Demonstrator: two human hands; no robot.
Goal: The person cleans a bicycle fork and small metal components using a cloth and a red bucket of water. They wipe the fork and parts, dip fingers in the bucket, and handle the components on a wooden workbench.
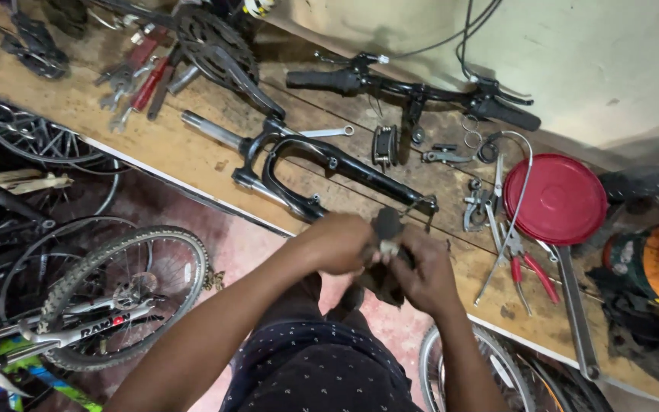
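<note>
A person's two hands meet just off the near edge of a worn wooden desk (192, 156), both closed around a small dark bicycle part with a pale metal stub (387, 243) held between them over the reddish floor (245, 244). The left hand (337, 243) is clenched on the part's left side, the right hand (425, 273) grips it from the right and below along with what looks like a dark rag (381, 286); neither hand is clearly nearer, since the part sits squarely between them, and its long axis cannot be made out under the fingers. Directly beyond the hands, lying on the desk, is a black suspension fork with silver steerer tube (299, 164), its length running from upper left to lower right. Farther back lies a black handlebar with grips and brake levers (413, 91). To the right sit a round red plastic lid (562, 198), red-handled pliers (529, 271) and a long grey metal wrench (576, 309). A knobbly-tyred bicycle wheel (127, 297) stands on the floor at left.
</note>
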